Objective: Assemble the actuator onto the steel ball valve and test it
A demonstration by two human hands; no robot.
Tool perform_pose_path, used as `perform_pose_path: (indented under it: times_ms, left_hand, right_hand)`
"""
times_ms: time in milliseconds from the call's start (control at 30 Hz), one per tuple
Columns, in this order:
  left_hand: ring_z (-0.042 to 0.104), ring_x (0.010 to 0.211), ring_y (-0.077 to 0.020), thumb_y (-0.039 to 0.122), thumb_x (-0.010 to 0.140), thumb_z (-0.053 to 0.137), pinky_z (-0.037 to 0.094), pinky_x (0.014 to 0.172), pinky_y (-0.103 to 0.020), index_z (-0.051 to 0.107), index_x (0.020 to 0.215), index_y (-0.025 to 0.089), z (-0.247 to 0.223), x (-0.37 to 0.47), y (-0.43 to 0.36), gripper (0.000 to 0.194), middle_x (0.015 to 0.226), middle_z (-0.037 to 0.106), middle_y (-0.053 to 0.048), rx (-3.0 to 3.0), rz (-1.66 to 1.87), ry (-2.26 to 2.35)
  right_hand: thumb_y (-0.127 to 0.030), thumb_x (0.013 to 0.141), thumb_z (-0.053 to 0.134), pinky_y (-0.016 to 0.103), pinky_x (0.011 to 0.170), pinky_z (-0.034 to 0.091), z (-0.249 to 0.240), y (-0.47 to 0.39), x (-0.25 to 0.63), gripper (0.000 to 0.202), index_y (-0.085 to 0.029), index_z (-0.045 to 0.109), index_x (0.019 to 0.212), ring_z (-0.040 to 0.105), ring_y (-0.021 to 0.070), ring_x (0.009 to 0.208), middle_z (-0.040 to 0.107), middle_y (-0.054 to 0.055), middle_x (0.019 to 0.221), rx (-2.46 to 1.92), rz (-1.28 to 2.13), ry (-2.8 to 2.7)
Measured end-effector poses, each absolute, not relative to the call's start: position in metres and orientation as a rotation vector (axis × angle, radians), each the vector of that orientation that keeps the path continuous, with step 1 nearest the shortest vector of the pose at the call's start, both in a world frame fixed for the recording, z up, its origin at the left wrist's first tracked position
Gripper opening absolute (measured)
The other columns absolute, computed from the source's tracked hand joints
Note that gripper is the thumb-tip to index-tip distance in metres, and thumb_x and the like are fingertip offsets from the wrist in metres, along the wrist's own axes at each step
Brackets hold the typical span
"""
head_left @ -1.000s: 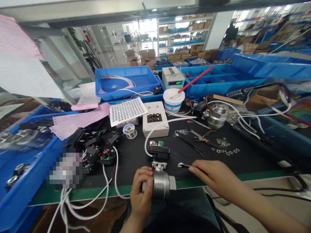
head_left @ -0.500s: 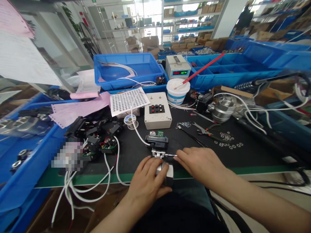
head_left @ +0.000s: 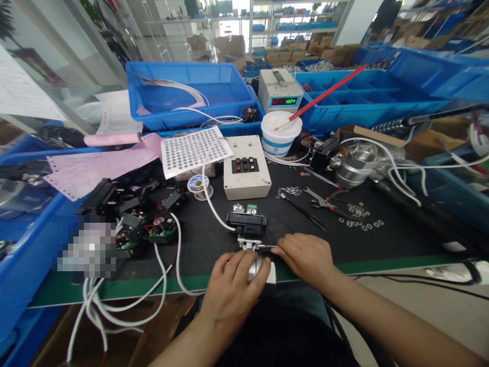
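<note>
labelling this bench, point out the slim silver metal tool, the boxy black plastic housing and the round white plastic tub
Slim silver metal tool (head_left: 268, 246): head view, exposed shaft.
Boxy black plastic housing (head_left: 245, 221): head view, front face.
Round white plastic tub (head_left: 276, 145): head view, front wall.

The left hand (head_left: 237, 285) hides much of the valve (head_left: 252, 271), the right hand (head_left: 307, 255) the handle of the tool (head_left: 268, 246) (its tip's fit, too small to tell).

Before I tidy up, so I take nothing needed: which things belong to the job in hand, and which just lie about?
In use:
rounded silver metal body, under the left hand
black boxy housing joined to it
slim silver metal tool, in the right hand

Apparently lying about:
grey metal pliers
thin black tweezers
small pale rings
</note>
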State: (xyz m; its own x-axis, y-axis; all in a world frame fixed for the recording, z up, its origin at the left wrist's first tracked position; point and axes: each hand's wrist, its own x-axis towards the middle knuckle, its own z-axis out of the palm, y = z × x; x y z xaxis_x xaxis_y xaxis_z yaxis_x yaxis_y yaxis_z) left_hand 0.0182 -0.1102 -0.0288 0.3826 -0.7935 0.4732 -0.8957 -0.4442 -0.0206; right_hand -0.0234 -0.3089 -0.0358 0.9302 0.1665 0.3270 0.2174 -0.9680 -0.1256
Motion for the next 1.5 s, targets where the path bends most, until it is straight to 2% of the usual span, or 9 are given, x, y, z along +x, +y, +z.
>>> perform_pose_path:
  times_ms: [200,367,533,700,967,1067,1200,1333,1500]
  left_hand:
    - [0.052,0.096,-0.0231,0.017,0.077,0.052,0.044,0.080,-0.041,0.050,0.116,0.025,-0.028,0.015,-0.105,0.040,0.104,0.058,-0.008,2.498,0.521,-1.503]
    - [0.052,0.094,-0.0247,0.014,0.075,0.054,0.046,0.074,-0.042,0.051,0.113,0.024,-0.027,0.009,-0.099,0.039,0.103,0.056,-0.010,2.421,0.574,-1.469]
    - [0.047,0.102,-0.0260,0.026,0.072,0.065,0.046,0.082,-0.044,0.038,0.121,0.016,-0.040,-0.001,-0.099,0.057,0.110,0.046,-0.014,2.183,0.566,-1.066]
    - [0.048,0.103,-0.0261,0.049,0.068,0.065,0.046,0.085,-0.046,0.033,0.120,0.019,-0.062,-0.009,-0.112,0.068,0.108,0.042,-0.012,1.912,0.393,-0.539]
    - [0.045,0.109,-0.0279,0.057,0.075,0.051,0.046,0.086,-0.046,0.030,0.126,0.014,-0.052,-0.006,-0.089,0.070,0.116,0.041,-0.017,2.008,0.464,-0.752]
    - [0.048,0.105,-0.0237,0.044,0.077,0.058,0.045,0.089,-0.039,0.043,0.116,0.013,-0.020,0.007,-0.088,0.052,0.107,0.051,-0.011,1.966,0.594,-1.185]
    - [0.055,0.083,-0.0158,0.025,0.083,0.050,0.046,0.083,-0.031,0.056,0.092,0.016,0.015,0.024,-0.106,0.014,0.084,0.061,-0.002,2.016,0.333,-1.722]
    - [0.053,0.070,-0.0151,0.028,0.086,0.044,0.047,0.072,-0.030,0.055,0.075,0.017,0.019,0.035,-0.121,0.019,0.071,0.057,0.000,2.044,0.216,-1.817]
    - [0.049,0.062,-0.0132,0.025,0.085,0.046,0.044,0.064,-0.029,0.052,0.066,0.018,0.008,0.041,-0.124,0.021,0.062,0.052,0.002,1.990,0.233,-1.711]
  right_hand:
    - [-0.033,0.093,0.036,0.025,0.052,0.031,-0.012,-0.317,-0.036,0.029,-0.019,0.053,0.074,0.058,0.0159,0.060,0.061,0.001,0.065,-2.900,-0.039,-0.218]
    - [-0.039,0.095,0.025,0.026,0.064,0.046,-0.029,-0.299,-0.054,0.034,-0.019,0.051,0.086,0.060,0.0155,0.075,0.062,0.004,0.078,-2.046,0.098,0.108]
    - [-0.045,0.092,0.031,0.032,0.077,0.047,-0.021,-0.271,-0.066,0.034,-0.021,0.045,0.073,0.058,0.0178,0.081,0.062,0.005,0.082,-1.692,0.006,0.189]
    - [-0.039,0.093,0.030,0.028,0.073,0.045,0.013,-0.283,-0.053,0.031,-0.020,0.050,0.080,0.058,0.0156,0.079,0.061,0.003,0.082,-1.994,0.053,0.006]
    - [-0.033,0.091,0.038,0.026,0.053,0.035,0.038,-0.310,-0.017,0.025,-0.020,0.057,0.081,0.060,0.0186,0.068,0.061,0.002,0.074,-3.057,0.024,-0.342]
    - [-0.033,0.089,0.044,0.026,0.045,0.023,0.054,-0.296,-0.009,0.024,-0.021,0.057,0.073,0.060,0.0179,0.060,0.062,0.000,0.068,-3.208,0.068,-0.438]
    - [-0.029,0.084,0.053,0.028,0.043,0.013,0.067,-0.281,0.004,0.019,-0.021,0.057,0.067,0.060,0.0180,0.054,0.061,0.001,0.062,-3.306,0.052,-0.481]
    - [-0.030,0.085,0.053,0.029,0.046,0.017,0.045,-0.291,0.010,0.022,-0.020,0.055,0.065,0.057,0.0159,0.054,0.059,0.000,0.060,-3.223,-0.053,-0.536]
    - [-0.036,0.091,0.042,0.029,0.052,0.023,0.000,-0.306,0.005,0.032,-0.020,0.054,0.066,0.050,0.0124,0.055,0.055,-0.002,0.058,-3.034,-0.466,-0.546]
